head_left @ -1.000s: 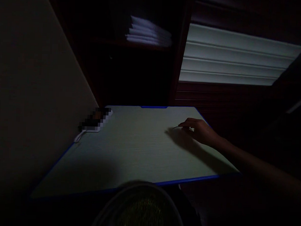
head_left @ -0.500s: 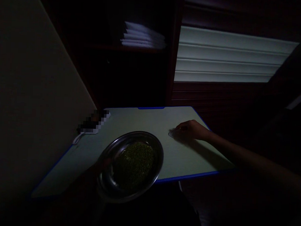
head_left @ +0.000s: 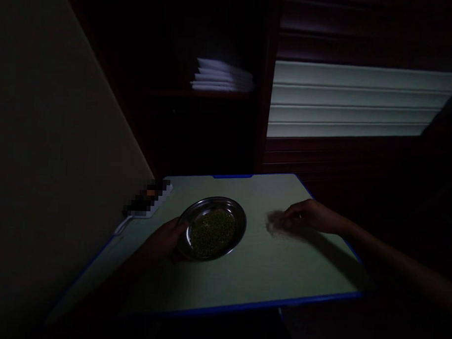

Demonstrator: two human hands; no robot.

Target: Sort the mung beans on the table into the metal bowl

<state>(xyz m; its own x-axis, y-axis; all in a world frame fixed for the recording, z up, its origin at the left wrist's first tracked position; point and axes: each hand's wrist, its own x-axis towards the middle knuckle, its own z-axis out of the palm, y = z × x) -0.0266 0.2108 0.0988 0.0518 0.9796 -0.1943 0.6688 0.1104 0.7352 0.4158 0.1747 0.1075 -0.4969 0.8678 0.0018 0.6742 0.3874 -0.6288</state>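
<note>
My left hand (head_left: 169,236) grips the left rim of a shiny metal bowl (head_left: 239,229), thumb over the edge. Small green grains, perhaps mung beans (head_left: 213,233), cover the bottom of the bowl. It is held tilted over the left-middle part of a pale table; whether it touches the surface is unclear. To the right, my right hand (head_left: 309,214) is low over the table with its fingers closed together. At its fingertips is a blurred, see-through thing (head_left: 275,223) whose kind I cannot make out.
The pale table (head_left: 259,274) has a blue edge. At its back left lies a pixelated flat object with a white border (head_left: 160,202) and a strap, near the wall (head_left: 63,159). Behind stand dark shelves with a white folded stack (head_left: 224,76) and a pale slatted panel (head_left: 347,102).
The bowl has moved forward, farther from me and over the table. My right hand has shifted slightly right and nearer to me, with the see-through thing now more smeared. The view has tilted a little.
</note>
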